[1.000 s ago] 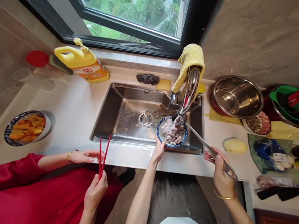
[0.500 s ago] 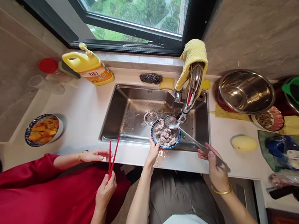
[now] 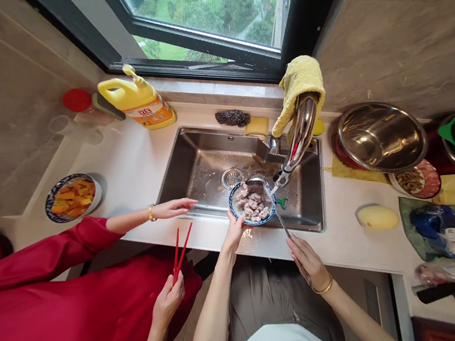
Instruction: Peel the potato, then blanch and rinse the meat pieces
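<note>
Bowl [image 3: 259, 222]: left hand [image 3: 233, 233], fingers gripping its seven-o'clock rim.
Ladle [image 3: 282, 220]: right hand [image 3: 308, 260], fingers gripping handle.
Change: ladle newly tipped near bowl's twelve o'clock, probably emptied.

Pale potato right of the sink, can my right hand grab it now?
Probably not: the right hand holds the metal skimmer, though nothing seems to block the way to the potato.

One head-worn camera looks forward and steeply down over the sink [image 3: 206, 167] toward the window [image 3: 228, 10].
</note>
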Available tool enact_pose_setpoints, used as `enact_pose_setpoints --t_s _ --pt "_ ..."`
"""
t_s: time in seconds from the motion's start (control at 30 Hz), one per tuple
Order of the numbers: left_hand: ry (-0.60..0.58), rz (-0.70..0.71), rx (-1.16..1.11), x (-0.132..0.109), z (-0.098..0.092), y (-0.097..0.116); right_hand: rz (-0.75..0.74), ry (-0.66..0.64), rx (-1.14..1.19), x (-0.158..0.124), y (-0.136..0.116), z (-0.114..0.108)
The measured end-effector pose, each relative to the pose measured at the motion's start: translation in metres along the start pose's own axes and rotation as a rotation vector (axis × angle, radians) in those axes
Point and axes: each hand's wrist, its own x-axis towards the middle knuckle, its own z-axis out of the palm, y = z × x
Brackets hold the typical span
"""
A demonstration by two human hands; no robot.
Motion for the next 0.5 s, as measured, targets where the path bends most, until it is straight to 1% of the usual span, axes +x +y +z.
enact_pose_setpoints --t_s 0.07,0.23,0.37,0.5 --pt "-0.008 -0.019 -0.009 0.0 0.005 0.001 -0.002 -0.02 -0.001 -0.006 0.002 0.001" --pt "-0.033 -0.061 -0.035 0.002 0.02 -0.001 0.06 -0.052 -0.025 -0.026 0.006 0.007" --pt "-0.074 -0.085 -0.052 0.008 0.034 -0.005 0.104 -0.02 -0.043 -0.038 0.01 0.008" --pt "-0.12 -0.122 -0.062 0.015 0.046 -0.01 0.13 -0.003 -0.057 -0.043 0.01 0.004"
